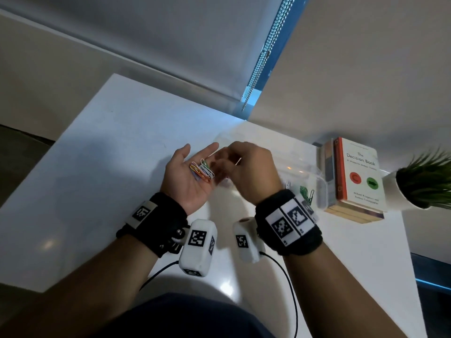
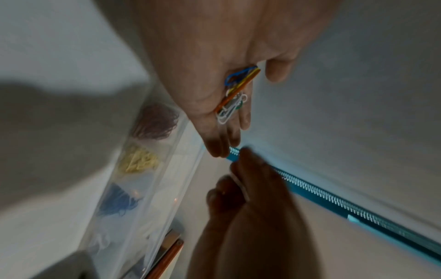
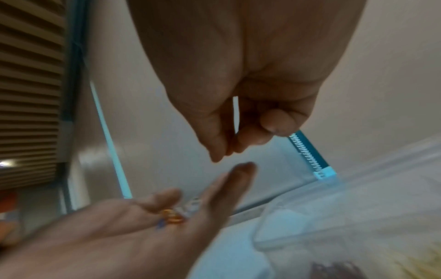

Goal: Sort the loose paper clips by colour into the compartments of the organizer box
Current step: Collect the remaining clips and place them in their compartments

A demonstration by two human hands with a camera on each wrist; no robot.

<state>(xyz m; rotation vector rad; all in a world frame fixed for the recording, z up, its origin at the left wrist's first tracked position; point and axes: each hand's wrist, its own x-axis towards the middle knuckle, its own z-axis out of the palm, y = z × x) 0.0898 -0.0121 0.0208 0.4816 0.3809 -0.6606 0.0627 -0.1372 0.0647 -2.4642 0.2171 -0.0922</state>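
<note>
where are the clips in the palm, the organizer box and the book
clips (image 1: 202,171), head view, middle of the mixed pile on the left palm
organizer box (image 1: 321,189), head view, its clear right wall
book (image 1: 360,176), head view, white front cover

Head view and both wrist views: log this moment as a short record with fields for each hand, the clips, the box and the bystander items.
left hand: palm up, fingers straight, above the table
loose clips: mixed colours, heaped on the left palm
right hand: fingers curled at the left fingertips; a thin pale sliver, possibly a clip, between them; too blurred to be sure
organizer box: clear; green clips in the near compartment
sorted so far, left wrist view: purple, yellow, blue in separate compartments
bystanders: books, potted plant right of the box
</note>
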